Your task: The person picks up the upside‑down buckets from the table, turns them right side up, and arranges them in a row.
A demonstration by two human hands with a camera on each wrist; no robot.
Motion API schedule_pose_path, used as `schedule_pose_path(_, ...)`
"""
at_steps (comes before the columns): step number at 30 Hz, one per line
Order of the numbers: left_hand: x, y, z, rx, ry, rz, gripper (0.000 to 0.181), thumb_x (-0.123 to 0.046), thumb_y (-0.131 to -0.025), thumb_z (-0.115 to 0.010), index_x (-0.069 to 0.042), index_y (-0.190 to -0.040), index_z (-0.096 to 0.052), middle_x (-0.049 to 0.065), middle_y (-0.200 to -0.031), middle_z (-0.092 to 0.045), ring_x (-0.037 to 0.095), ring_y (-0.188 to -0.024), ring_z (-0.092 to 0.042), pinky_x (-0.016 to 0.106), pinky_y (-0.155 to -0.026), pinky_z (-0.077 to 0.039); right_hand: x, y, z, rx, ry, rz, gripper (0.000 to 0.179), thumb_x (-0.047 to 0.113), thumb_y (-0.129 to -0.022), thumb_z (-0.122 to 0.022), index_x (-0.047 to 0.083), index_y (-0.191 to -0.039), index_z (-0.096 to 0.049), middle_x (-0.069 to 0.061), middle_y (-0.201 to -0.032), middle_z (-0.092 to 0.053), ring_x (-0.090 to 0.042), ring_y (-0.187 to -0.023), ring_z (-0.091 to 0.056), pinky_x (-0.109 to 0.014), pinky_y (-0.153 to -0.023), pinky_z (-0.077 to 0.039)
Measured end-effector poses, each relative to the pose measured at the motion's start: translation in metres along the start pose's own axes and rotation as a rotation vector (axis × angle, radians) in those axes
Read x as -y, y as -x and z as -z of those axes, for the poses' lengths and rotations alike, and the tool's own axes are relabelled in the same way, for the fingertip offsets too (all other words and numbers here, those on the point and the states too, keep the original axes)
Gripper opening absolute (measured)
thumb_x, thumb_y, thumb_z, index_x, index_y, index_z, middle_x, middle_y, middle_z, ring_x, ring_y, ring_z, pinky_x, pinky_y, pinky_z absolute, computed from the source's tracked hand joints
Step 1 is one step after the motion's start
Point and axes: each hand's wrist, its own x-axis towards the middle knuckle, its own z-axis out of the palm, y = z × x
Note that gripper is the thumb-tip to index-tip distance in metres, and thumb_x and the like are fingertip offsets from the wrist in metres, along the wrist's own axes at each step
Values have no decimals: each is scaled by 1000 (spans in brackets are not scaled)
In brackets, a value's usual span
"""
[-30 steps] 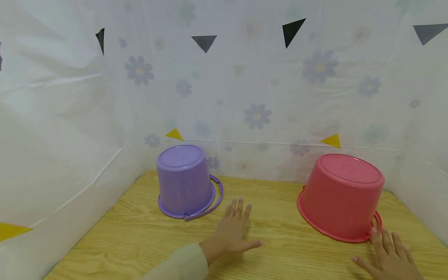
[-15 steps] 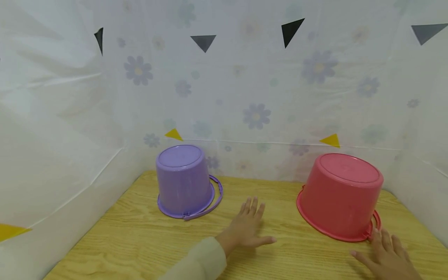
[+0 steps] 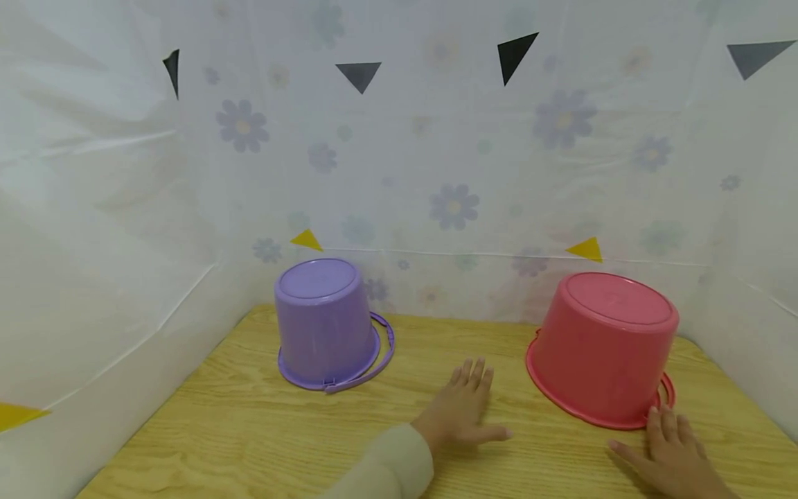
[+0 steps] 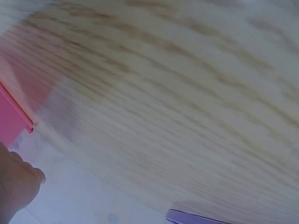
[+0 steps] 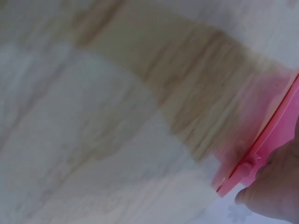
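Note:
Two buckets stand upside down on the wood-grained table [image 3: 206, 430]. The purple bucket [image 3: 323, 333] is at the back left, its handle [image 3: 385, 353] lying on the table to its right. At the right is the larger red bucket [image 3: 605, 353]. Between them, my left hand [image 3: 461, 409] spreads flat, palm down, low over the table and holding nothing. My right hand [image 3: 676, 454], also with straight fingers and thumb out, is at the red bucket's near right side, fingertips right at its rim and handle. In the right wrist view, the red rim [image 5: 247, 165] shows beside that hand.
A white plastic sheet printed with flowers [image 3: 455, 208] encloses the back and sides of the table. Black, grey and yellow triangles are on it, such as the yellow triangle [image 3: 307, 240] behind the purple bucket.
My left hand has moved right across the table, away from the purple bucket. The right hand has shifted slightly left along the red bucket's near side. Both buckets stand as before.

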Motion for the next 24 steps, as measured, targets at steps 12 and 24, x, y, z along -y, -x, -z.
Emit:
schedule_pose_path(12, -24, -14, -3, 29, -106, 6, 91, -72, -87, -29, -9, -150, -9, 8, -157, -7, 24, -145, -9, 30, -118, -12, 14, -6, 7, 118, -71, -92, 108, 60, -90, -40, -33, -128, 0, -55, -131, 10, -69, -117, 17, -79, -92, -1)
schedule_pose_path(24, -39, -32, -15, 56, -212, 38, 91, -77, -84, -24, -15, -150, -14, 3, -157, -12, 20, -145, -12, 26, -117, -15, 4, -10, 2, 143, -90, -54, 102, 54, -93, -40, -34, -126, -1, -56, -129, 9, -69, -118, 13, -77, -94, -5)
